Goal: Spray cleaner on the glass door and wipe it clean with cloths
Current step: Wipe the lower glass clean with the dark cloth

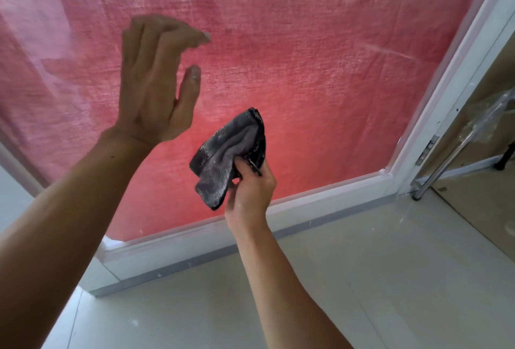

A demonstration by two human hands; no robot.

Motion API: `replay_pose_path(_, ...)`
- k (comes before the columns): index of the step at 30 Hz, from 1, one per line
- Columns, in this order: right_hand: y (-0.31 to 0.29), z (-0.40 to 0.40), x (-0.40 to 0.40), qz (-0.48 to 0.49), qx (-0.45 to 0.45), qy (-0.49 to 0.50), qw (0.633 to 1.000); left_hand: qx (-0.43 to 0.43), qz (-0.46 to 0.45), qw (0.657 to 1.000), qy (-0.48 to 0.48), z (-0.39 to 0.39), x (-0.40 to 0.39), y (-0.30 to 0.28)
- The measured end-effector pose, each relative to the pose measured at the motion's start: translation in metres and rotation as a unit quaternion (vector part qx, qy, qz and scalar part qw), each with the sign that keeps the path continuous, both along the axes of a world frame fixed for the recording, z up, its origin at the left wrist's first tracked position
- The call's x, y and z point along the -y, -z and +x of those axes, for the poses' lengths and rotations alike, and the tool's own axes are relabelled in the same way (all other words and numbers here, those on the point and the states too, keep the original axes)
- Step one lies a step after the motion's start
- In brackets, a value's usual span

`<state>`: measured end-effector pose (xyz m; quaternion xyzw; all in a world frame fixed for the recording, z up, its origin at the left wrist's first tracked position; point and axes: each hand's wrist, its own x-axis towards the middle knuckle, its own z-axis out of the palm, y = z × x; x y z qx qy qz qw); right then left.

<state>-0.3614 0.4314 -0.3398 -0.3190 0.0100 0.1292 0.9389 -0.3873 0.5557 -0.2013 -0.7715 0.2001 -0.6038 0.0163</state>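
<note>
Judging from near to far, the job looked partly done, with the wiping underway and more of it left. Closest to the camera, the 2 bare forearms reached up from the pale tiled floor (390, 279). The right hand (252, 189) had its grip pinched shut on a bunched grey cloth (228, 159), holding it just in front of the lower part of the pane; whether the cloth touched the glass could not be told. The cloth carried a whitish dusting on its nap, which suggested it had picked up residue. The left hand (156, 78) was raised higher, its grip empty and spread, fingers (192, 35) curled loosely toward the pane.

Beyond the hands stood the glass door (334, 84) in its white frame (348, 184), with a red woven sheet (306, 28) showing through it. Cloudy, whitish patches and a pale streak near the right edge marked the glass, so the pane appeared not yet clean. No spray bottle was in view, and only 1 cloth was visible. Farthest right, a metal door handle (443, 164) showed past the frame.
</note>
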Motion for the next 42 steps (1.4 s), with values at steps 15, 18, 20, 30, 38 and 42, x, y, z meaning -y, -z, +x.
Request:
replay_pose_path(15,0.011,-0.001,0.064,0.035,-0.047,-0.095,0.994,-0.375,-0.05,0.925,0.017,-0.021,0.004,-0.004)
replay_pose_path(18,0.005,0.003,0.063,0.062,-0.025,-0.091,0.994,-0.618,-0.167,0.768,0.007,-0.025,0.011,-0.007)
replay_pose_path(20,0.001,0.003,0.061,0.093,-0.004,-0.097,0.991,-0.712,-0.184,0.678,-0.008,-0.029,0.015,-0.004)
replay_pose_path(30,0.004,0.012,0.07,0.056,0.025,-0.105,0.993,-0.71,-0.229,0.664,0.046,-0.03,0.017,0.002)
replay_pose_path(38,0.011,0.021,0.09,-0.025,0.07,-0.134,0.988,-0.661,-0.343,0.663,0.073,-0.032,0.009,-0.005)
replay_pose_path(42,0.016,0.015,0.09,0.0,0.055,-0.196,0.979,-0.625,-0.411,0.659,0.072,-0.03,0.014,0.006)
